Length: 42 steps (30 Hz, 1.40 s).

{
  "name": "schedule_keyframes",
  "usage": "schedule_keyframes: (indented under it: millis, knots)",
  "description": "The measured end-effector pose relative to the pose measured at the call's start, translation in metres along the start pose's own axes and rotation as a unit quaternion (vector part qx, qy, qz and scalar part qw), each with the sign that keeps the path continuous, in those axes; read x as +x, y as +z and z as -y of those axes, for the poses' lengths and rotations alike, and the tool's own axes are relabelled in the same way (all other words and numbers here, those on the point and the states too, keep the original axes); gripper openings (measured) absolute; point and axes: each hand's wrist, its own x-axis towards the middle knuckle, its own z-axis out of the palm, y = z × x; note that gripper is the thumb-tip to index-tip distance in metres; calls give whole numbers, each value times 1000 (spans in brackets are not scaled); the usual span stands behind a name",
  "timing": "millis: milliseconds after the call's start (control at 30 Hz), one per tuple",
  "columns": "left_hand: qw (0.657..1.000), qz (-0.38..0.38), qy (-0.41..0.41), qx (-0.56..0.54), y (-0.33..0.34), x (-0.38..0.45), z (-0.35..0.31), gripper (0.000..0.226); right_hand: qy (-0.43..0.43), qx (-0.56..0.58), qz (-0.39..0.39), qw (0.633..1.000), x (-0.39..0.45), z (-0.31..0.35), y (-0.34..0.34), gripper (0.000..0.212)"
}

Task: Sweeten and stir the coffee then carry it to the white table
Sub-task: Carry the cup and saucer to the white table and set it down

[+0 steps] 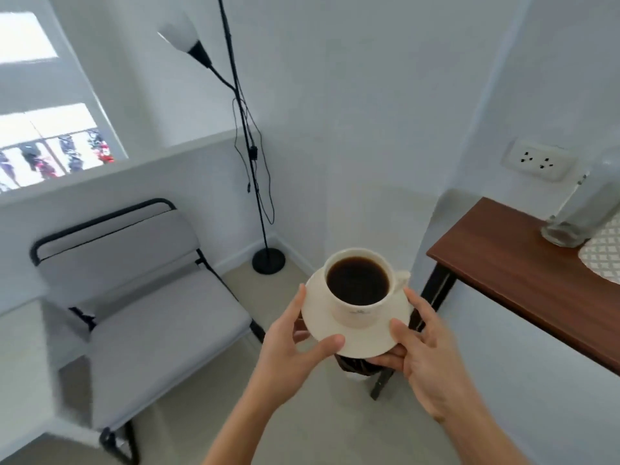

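Observation:
A cream cup (360, 305) full of black coffee stands on a cream saucer (320, 318), held in the air in front of me over the floor. My left hand (292, 350) grips the saucer's left rim, thumb on top and fingers underneath. My right hand (424, 360) grips the right rim the same way. The cup's handle points to the right. A white surface (23, 364), blurred, shows at the left edge; I cannot tell whether it is the white table.
A grey folding chair (141, 297) with a black frame stands to the left. A black floor lamp (250, 156) is in the corner ahead. A brown wooden table (523, 273) at the right carries a glass jar (583, 209) and a patterned mat (604, 253).

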Motion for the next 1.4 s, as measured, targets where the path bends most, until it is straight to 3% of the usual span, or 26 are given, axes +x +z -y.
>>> schedule_keyframes:
  millis: [100, 200, 367, 600, 733, 1267, 1400]
  knots:
    - [999, -47, -10, -9, -61, -32, 13, 104, 8, -16, 54, 998, -9, -17, 62, 53]
    - [996, -82, -12, -18, -124, -67, 28, 87, 18, -28, 105, 994, -22, -43, 126, 54]
    - [989, -148, -20, -11, -225, -127, 53, 79, 26, -46, 181, 982, -51, -86, 233, 53]
    - [966, -245, -67, -52, -339, -203, 84, 87, 51, -67, 285, 955, -84, -133, 365, 54]
    - [950, -301, -59, -58, -391, -234, 99, 65, 77, -81, 341, 933, -92, -156, 433, 54]
    - [876, -465, -100, -85, -601, -264, 187, 76, 115, -149, 480, 857, -69, -253, 701, 47]
    - [866, -473, -124, -109, -653, -270, 222, 84, 121, -163, 494, 845, -68, -278, 758, 46]
